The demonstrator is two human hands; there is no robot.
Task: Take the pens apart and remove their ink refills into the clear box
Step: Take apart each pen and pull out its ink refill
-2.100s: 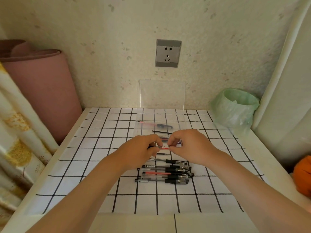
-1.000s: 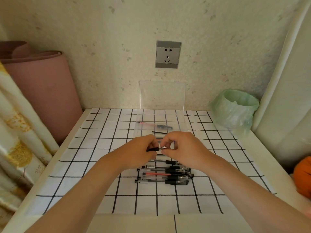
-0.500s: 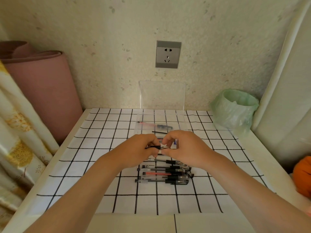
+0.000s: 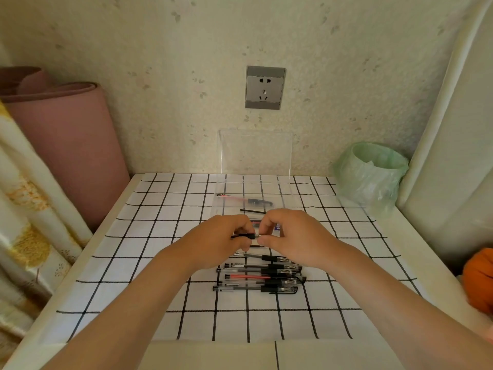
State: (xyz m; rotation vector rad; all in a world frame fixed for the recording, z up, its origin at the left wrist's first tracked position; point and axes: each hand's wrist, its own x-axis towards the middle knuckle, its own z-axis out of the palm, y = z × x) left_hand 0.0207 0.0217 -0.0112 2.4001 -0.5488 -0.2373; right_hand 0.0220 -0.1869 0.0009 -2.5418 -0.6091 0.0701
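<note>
My left hand [image 4: 222,240] and my right hand [image 4: 289,236] meet above the table, both pinching one pen [image 4: 245,236]. The left fingers grip its black section; the right fingertips pinch the end next to it. Most of the pen is hidden by my fingers. Below my hands lies a pile of several pens [image 4: 260,276], clear barrels with black caps, one with red ink. Behind my hands stands the clear box [image 4: 286,193] with its lid upright against the wall. Inside it lie a red pen part with a black cap [image 4: 244,200] and a thin black refill [image 4: 253,211].
A black-grid white cloth [image 4: 160,236] covers the table. A green-bagged bin [image 4: 370,174] stands back right, a rolled pink mat [image 4: 64,140] back left, a patterned curtain [image 4: 24,209] at left. An orange object [image 4: 478,279] sits at the right edge. A wall socket [image 4: 265,87] is above the box.
My hands have stayed together on the same pen. The red piece seen between my fingers 2.1 s ago is gone from view; a black section now shows there. The pile has not moved.
</note>
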